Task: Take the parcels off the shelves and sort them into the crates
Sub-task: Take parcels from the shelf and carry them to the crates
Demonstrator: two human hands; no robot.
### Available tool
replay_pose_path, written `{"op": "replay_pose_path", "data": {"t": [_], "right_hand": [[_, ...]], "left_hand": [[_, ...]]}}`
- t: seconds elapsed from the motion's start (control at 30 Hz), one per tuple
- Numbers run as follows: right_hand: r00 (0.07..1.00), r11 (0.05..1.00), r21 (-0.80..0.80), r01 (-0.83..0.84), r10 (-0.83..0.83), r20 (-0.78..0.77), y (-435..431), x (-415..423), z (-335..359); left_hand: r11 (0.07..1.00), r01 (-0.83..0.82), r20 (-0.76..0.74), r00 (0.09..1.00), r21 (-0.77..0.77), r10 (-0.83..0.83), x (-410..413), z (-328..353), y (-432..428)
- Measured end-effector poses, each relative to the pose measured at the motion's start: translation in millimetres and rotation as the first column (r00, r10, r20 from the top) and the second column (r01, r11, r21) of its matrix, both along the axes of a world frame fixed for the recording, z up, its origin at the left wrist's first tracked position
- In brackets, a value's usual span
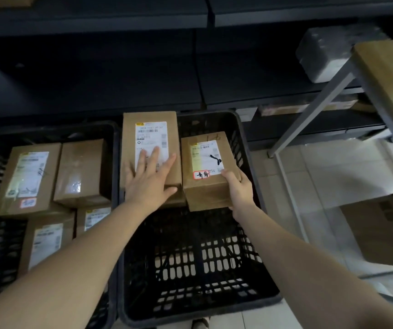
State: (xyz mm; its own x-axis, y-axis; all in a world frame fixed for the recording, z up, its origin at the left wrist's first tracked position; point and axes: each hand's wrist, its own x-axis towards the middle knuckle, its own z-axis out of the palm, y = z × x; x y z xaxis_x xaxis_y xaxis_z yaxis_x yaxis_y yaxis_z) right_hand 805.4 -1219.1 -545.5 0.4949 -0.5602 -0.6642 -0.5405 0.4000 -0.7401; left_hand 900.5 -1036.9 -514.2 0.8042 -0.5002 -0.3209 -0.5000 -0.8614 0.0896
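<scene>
Both forearms reach over the near wall of the black mesh crate. Left hand lies flat, fingers straight and spread, on the tall labelled carton. Right hand curls thumb and fingers round the near right corner of the smaller carton, which stands just beside the tall one; whether it sits fully down I cannot tell. Best to brace the tall carton with the flat palm, seat the smaller one flush against it, label up, and mind the crate wall just right of the gripping knuckles
</scene>
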Motion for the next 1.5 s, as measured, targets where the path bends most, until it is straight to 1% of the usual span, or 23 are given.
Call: {"op": "replay_pose_path", "data": {"t": [0.1,0.23,0.37,0.47,0.53,0.6,0.67,0.73,0.77,0.83,0.9,0.93,0.97,1.0,1.07,1.13,1.17,1.23,1.3,1.33,1.4,1.43,1.5], "right_hand": [[0.999,0.995,-0.089,-0.038,0.035,-0.038,1.6,-14.5,-10.9],[0.997,0.993,-0.115,0.021,-0.03,-0.072,5.0,-19.0,-22.6],[0.994,0.992,-0.054,0.111,-0.112,-0.01,7.8,-2.0,-33.8],[0.999,0.998,0.033,0.046,-0.045,-0.013,11.4,21.7,-50.9],[0.999,0.999,0.04,0.006,-0.004,-0.048,14.7,35.7,-69.6],[0.998,0.999,0.051,0.011,-0.008,-0.059,11.8,44.5,-96.1],[0.998,0.994,0.108,-0.011,0.017,-0.057,16.3,51.0,-91.3],[0.996,0.989,0.145,-0.042,0.052,-0.067,24.1,54.6,-79.0],[0.994,0.99,0.121,-0.073,0.082,-0.071,28.0,56.9,-69.9],[0.988,0.989,0.012,-0.148,0.149,-0.042,35.5,62.7,-47.7],[0.971,0.97,-0.066,-0.232,0.235,0.038,43.0,70.7,-16.8],[0.955,0.956,-0.071,-0.283,0.288,0.068,46.4,75.2,-3.5],[0.932,0.936,-0.058,-0.348,0.352,0.088,50.4,79.4,9.9],[0.905,0.91,-0.031,-0.413,0.414,0.095,54.9,82.5,20.7],[0.863,0.867,0.035,-0.498,0.491,0.117,62.9,85.3,35.4],[0.877,0.879,0.062,-0.473,0.463,0.132,64.4,81.5,38.4],[0.898,0.899,0.077,-0.43,0.418,0.138,62.7,77.0,38.5],[0.941,0.937,0.128,-0.325,0.308,0.141,55.0,64.0,36.3],[0.969,0.965,0.133,-0.225,0.207,0.131,43.5,47.4,32.1],[0.98,0.978,0.122,-0.169,0.153,0.13,38.0,38.4,31.2],[0.991,0.993,0.087,-0.081,0.071,0.114,28.2,20.7,30.4],[0.995,0.996,0.063,-0.058,0.053,0.09,24.3,11.3,29.5],[0.998,0.998,0.013,-0.059,0.059,0.026,19.4,-8.7,24.5]], "left_hand": [[1.0,-0.005,0.052,0.999,0.007,0.004,6.2,0.2,-2.7],[1.0,0.011,0.114,0.993,-0.026,-0.008,9.1,-2.6,0.9],[0.997,0.028,0.199,0.98,-0.071,-0.014,14.2,-8.9,-0.4],[0.995,0.053,0.262,0.965,-0.086,-0.029,19.1,-14.2,-0.7],[0.994,0.058,0.282,0.959,-0.092,-0.03,21.1,-18.6,2.0],[0.993,0.06,0.288,0.957,-0.101,-0.028,21.7,-22.1,6.1],[0.993,0.064,0.281,0.959,-0.1,-0.033,22.1,-23.2,9.0],[0.993,0.063,0.259,0.965,-0.102,-0.034,22.4,-21.6,9.7],[0.993,0.059,0.241,0.97,-0.105,-0.032,22.9,-20.4,9.8],[0.989,0.048,0.204,0.979,-0.138,-0.02,24.2,-17.3,9.3],[0.973,-0.013,0.161,0.986,-0.229,0.051,26.7,-12.4,9.0],[0.949,-0.086,0.133,0.983,-0.302,0.131,28.8,-10.6,9.2],[0.905,-0.183,0.087,0.969,-0.385,0.233,31.8,-8.2,9.8],[0.838,-0.294,0.011,0.942,-0.46,0.337,35.1,-6.2,10.7],[0.677,-0.484,-0.187,0.865,-0.555,0.465,40.9,-2.0,12.4],[0.557,-0.588,-0.339,0.803,-0.587,0.491,42.1,4.6,14.7],[0.511,-0.612,-0.38,0.784,-0.604,0.49,40.2,9.1,15.1],[0.46,-0.612,-0.404,0.782,-0.644,0.475,31.8,18.7,14.1],[0.429,-0.61,-0.439,0.786,-0.666,0.436,20.2,25.0,10.9],[0.429,-0.609,-0.464,0.79,-0.667,0.4,12.7,27.2,8.1],[0.502,-0.532,-0.444,0.846,-0.681,0.294,-5.7,28.8,0.7],[0.532,-0.482,-0.421,0.875,-0.697,0.241,-16.9,28.5,-3.9],[0.557,-0.431,-0.406,0.897,-0.71,0.176,-38.2,26.0,-12.7]]}}
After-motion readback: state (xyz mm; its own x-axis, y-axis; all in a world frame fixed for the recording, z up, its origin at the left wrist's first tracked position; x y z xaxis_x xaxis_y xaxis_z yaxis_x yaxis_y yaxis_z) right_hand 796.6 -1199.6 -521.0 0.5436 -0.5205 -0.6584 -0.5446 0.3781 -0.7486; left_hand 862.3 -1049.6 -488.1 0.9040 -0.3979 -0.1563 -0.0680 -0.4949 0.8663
